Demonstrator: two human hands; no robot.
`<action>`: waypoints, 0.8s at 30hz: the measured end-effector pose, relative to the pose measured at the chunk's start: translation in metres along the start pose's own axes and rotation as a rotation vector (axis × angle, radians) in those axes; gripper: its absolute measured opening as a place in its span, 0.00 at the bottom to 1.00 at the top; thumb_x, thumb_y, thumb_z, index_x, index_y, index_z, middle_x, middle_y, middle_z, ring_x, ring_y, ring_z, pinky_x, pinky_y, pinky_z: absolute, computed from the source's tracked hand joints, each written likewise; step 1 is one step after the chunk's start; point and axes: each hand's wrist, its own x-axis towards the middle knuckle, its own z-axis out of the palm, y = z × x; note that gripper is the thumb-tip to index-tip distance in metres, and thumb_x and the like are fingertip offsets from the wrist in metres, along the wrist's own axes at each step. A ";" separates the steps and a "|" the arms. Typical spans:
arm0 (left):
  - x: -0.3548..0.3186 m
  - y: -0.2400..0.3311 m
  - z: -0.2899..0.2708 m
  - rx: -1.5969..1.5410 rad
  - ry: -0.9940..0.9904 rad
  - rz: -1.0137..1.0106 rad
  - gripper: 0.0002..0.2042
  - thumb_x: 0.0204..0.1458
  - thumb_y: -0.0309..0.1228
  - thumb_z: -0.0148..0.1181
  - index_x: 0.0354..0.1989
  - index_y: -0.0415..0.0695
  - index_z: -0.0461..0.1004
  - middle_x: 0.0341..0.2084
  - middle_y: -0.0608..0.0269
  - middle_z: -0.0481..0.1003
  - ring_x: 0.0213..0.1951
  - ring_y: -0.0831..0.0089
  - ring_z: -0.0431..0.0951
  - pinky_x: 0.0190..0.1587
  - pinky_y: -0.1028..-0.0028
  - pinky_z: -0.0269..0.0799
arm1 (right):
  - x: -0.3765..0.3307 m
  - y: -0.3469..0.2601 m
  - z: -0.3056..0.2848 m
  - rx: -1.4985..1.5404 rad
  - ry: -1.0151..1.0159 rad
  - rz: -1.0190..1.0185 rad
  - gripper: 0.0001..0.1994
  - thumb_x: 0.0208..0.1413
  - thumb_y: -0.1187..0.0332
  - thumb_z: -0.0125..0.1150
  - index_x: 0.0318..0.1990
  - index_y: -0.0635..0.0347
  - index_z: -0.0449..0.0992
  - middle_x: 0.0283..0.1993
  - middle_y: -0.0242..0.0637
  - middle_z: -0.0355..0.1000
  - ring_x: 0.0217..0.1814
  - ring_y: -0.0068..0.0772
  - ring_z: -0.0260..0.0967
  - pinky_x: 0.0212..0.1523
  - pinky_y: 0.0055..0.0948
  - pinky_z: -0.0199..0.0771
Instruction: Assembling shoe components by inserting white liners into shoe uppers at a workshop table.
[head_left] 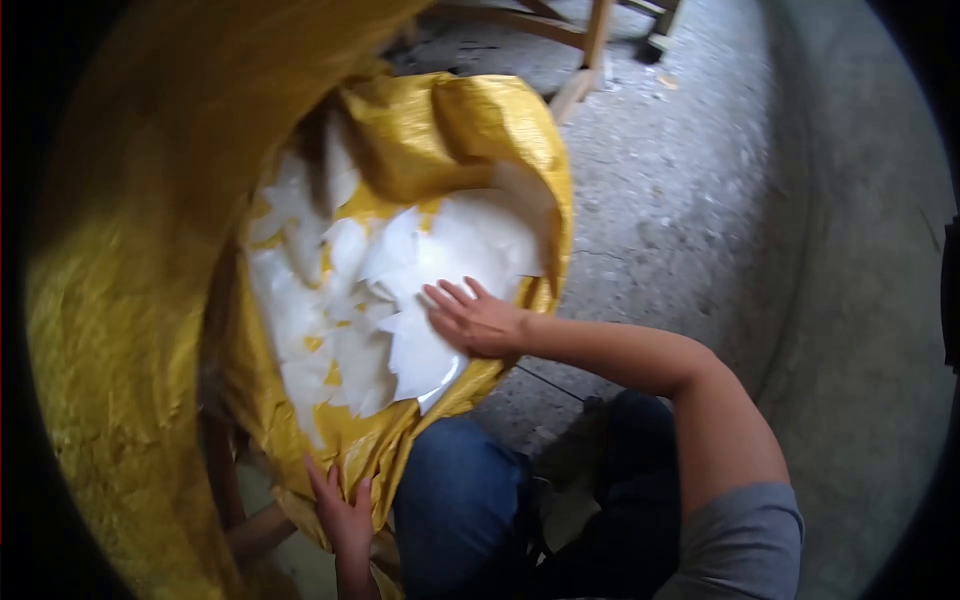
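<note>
White pieces [425,255] lie inside an open yellow sack, pressed under a spread right hand

The thin, pale pieces are spread in overlapping layers within the mouth of the yellow sack [500,112], and jagged edges are shown on many of them. Patches of yellow are seen through the gaps between them. On the large piece at the right side of the opening, the right hand [478,320] is laid palm down, with its fingers parted and nothing clasped in them. The left hand [345,510] is placed well apart from it, at the near edge of the sack, its fingers and thumb spread against the crumpled material; whether any fold is pinched there cannot be told.

Just beside the near rim, a knee in blue denim [455,490] is seen, and the right upper arm is covered by a grey sleeve [745,540]. The left side is filled by a broad yellow sheet [120,330], partly blurred. Beyond the sack, wooden legs [597,40] are stood on a rough grey floor [660,190].
</note>
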 end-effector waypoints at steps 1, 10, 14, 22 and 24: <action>0.002 0.004 0.001 0.019 -0.004 -0.016 0.41 0.45 0.19 0.56 0.65 0.45 0.37 0.61 0.43 0.49 0.58 0.51 0.61 0.53 0.64 0.64 | -0.004 -0.001 0.004 -0.069 0.065 0.036 0.18 0.56 0.65 0.40 0.53 0.63 0.60 0.61 0.57 0.51 0.64 0.54 0.50 0.59 0.51 0.56; 0.013 0.031 0.055 -0.035 -0.083 -0.034 0.39 0.47 0.17 0.53 0.65 0.44 0.36 0.63 0.44 0.42 0.59 0.50 0.58 0.57 0.65 0.60 | -0.058 0.096 -0.024 0.549 0.230 -0.006 0.14 0.51 0.72 0.48 0.46 0.63 0.70 0.41 0.41 0.73 0.39 0.42 0.70 0.41 0.32 0.69; 0.005 0.032 0.045 -0.114 -0.118 -0.166 0.37 0.48 0.19 0.53 0.64 0.40 0.37 0.62 0.41 0.45 0.60 0.51 0.57 0.56 0.67 0.61 | -0.060 0.101 -0.046 0.619 0.106 0.037 0.10 0.50 0.75 0.50 0.39 0.62 0.74 0.33 0.39 0.75 0.32 0.37 0.70 0.38 0.30 0.70; -0.006 -0.020 0.050 -0.030 -0.094 -0.085 0.31 0.48 0.42 0.56 0.56 0.34 0.57 0.50 0.38 0.63 0.47 0.49 0.67 0.49 0.63 0.64 | -0.041 0.060 -0.041 0.397 0.065 0.239 0.36 0.38 0.57 0.67 0.59 0.51 0.61 0.61 0.44 0.57 0.60 0.46 0.57 0.58 0.36 0.59; -0.007 -0.020 0.049 0.074 -0.151 -0.113 0.30 0.50 0.41 0.54 0.56 0.32 0.56 0.46 0.37 0.66 0.43 0.46 0.70 0.46 0.62 0.67 | -0.030 0.020 -0.014 0.098 0.035 0.131 0.42 0.40 0.42 0.60 0.62 0.48 0.55 0.63 0.49 0.53 0.64 0.47 0.52 0.58 0.45 0.57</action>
